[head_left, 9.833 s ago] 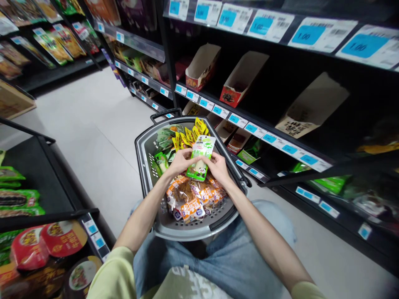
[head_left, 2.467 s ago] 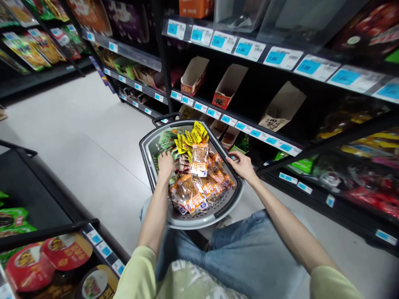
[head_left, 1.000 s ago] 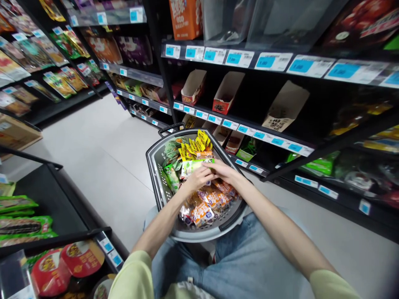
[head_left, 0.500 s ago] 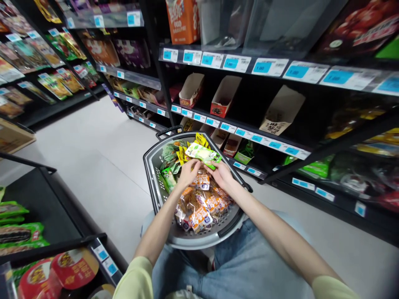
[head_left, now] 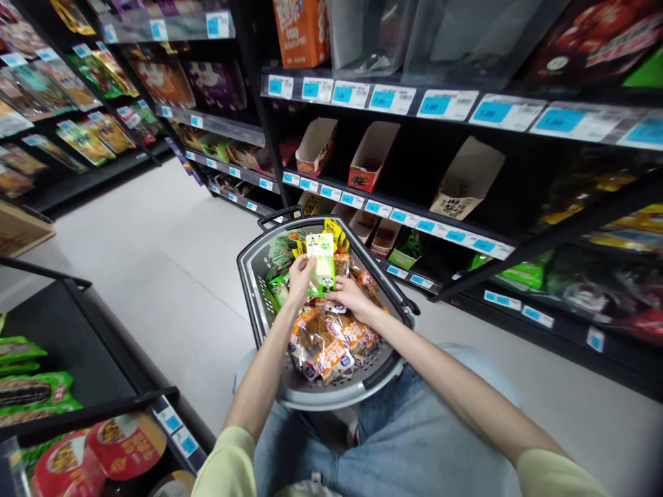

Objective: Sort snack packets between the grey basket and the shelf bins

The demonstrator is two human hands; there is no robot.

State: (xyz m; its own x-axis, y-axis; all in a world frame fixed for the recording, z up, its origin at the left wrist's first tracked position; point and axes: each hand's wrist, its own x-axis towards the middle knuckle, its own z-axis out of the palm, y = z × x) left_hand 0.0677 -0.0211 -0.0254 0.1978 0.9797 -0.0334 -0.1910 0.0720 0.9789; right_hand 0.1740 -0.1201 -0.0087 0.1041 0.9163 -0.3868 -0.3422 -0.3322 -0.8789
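Observation:
A grey shopping basket rests on my lap, filled with snack packets. I hold a small green and white snack packet upright above the basket. My left hand grips its left edge. My right hand pinches its bottom edge. Orange packets fill the near part of the basket, yellow packets and green ones the far part.
Black shelves with blue price tags stand to the right, holding open cardboard display boxes. Another shelf unit with green packets and red bowls is at my left. Grey floor runs between.
The green and white packet has been lifted out of the basket and turned from lying slanted to standing upright between both hands. Earlier my hands were apart, one in the basket, one on its rim.

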